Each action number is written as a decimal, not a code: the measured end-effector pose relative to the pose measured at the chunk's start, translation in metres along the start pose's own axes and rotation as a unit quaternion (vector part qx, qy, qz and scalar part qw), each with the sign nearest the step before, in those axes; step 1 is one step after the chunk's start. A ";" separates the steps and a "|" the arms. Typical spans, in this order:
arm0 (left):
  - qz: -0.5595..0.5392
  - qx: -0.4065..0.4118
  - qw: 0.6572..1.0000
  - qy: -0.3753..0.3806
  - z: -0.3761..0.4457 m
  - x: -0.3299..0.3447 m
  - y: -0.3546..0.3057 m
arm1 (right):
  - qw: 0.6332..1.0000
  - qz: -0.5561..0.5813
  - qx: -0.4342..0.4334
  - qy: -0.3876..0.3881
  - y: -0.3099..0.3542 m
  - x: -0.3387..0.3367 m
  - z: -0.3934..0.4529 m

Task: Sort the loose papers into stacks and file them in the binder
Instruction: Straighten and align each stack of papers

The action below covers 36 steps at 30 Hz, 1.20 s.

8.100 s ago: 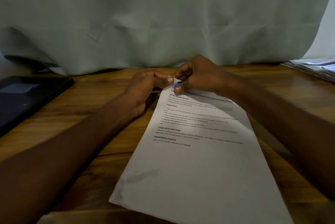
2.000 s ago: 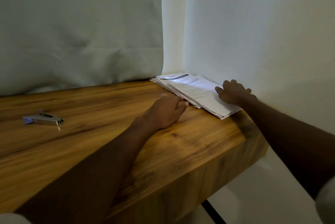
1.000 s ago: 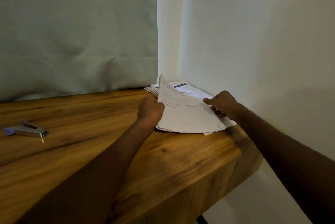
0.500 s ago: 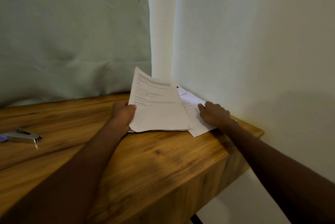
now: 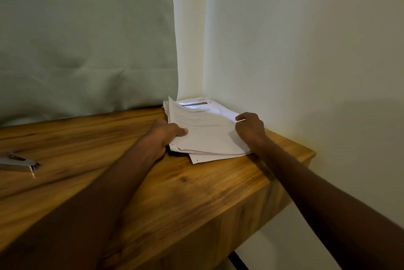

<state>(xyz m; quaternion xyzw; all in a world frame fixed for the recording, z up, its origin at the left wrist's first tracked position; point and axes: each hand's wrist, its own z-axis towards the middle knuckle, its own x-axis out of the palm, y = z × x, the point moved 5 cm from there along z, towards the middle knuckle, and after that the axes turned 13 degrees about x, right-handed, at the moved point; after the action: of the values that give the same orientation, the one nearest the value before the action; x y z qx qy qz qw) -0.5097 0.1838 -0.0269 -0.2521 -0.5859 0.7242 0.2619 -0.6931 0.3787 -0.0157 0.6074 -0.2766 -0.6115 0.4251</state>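
So the stack of papers (image 5: 205,132) sits in the far right corner of the wooden worktop (image 5: 175,193), right where the pale curtain (image 5: 87,40) ends and the white wall (image 5: 306,51) turns. It's a fairly thick pile of printed sheets, not squared up at all. One sheet pokes out at the bottom near edge, and a page with a dark header bar shows at the back, closest to the corner.

The left hand (image 5: 164,136) has its grip clamped on the left edge of the pile: thumb lying flat on top of the upper sheet, the other fingers tucked underneath, so the left side of the top bundle is lifted a bit and the paper curls up along that edge. The right hand (image 5: 249,130) is at the right edge of the pile, fingers curled in with the knuckles up, grip closed on the paper's edge there. Looks like a pinch on the top sheets, though I can't make out how many it has hold of.

Over at the far left of the worktop, well away from the pile, there's a metal stapler (image 5: 18,163) lying on its own, partly cut off by the frame edge. Both forearms reach in from the bottom of the view across the wood.
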 end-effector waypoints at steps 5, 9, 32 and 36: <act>0.091 0.032 0.994 -0.057 0.005 -0.013 0.000 | 0.997 -0.079 0.000 -0.002 -0.007 -0.007 0.010; 0.094 0.002 0.995 -0.022 0.011 -0.045 0.002 | 0.988 -0.149 -0.035 0.037 -0.002 -0.005 0.010; -0.094 -0.088 0.992 0.000 0.005 -0.093 -0.006 | 0.990 -0.044 -0.068 -0.120 0.000 -0.002 -0.014; -0.111 -0.053 0.992 0.001 0.002 -0.084 -0.011 | 0.948 -0.208 -0.208 -0.121 0.017 0.011 -0.031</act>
<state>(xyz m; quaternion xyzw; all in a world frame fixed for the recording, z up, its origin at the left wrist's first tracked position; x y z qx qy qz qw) -0.4484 0.1272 -0.0109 -0.1996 -0.6475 0.6587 0.3271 -0.6588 0.3662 -0.0106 0.4707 -0.0598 -0.7992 0.3689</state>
